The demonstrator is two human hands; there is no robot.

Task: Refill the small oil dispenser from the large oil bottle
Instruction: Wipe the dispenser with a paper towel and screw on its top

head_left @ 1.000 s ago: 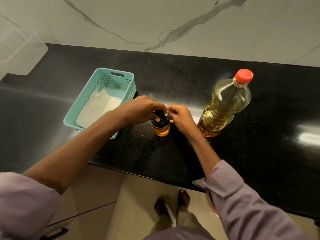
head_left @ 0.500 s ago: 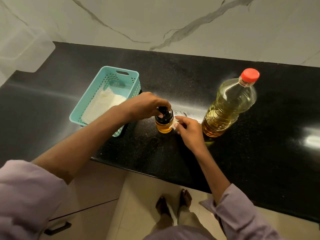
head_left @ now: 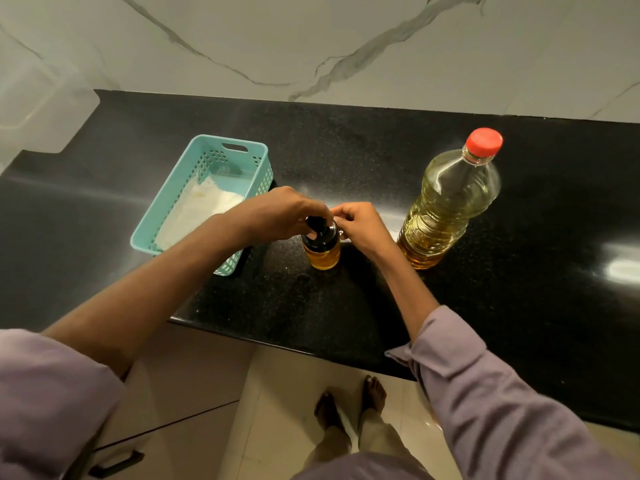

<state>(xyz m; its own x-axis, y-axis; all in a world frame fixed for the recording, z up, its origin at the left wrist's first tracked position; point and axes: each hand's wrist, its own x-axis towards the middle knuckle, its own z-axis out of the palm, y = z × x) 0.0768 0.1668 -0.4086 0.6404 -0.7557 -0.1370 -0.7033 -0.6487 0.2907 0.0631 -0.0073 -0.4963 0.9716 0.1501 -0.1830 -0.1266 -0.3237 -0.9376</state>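
Black speckled bench [head_left: 381,161] under a marble-veined wall, w/ a small oil dispenser [head_left: 322,249] stood upright near the front edge, about mid-bench. Its black top is gripped from above by the left hand [head_left: 277,216], fingers curled round the cap; the right hand [head_left: 360,226] is held against the dispenser's right side w/ fingers curled, apparently pinching sth small and pale, though what exactly can't be told. Amber oil is seen filling roughly the lower half of the glass.

Large oil bottle [head_left: 446,202], red cap on, is stood upright just right of the right hand, so that hand is judged the nearer for the pour. It's about three-quarters full of pale yellow oil. Cap removal on the dispenser is judged the step in hand; no oil poured yet.

Teal slotted basket [head_left: 180,209], toward the left end, is seen holding a white cloth or paper.
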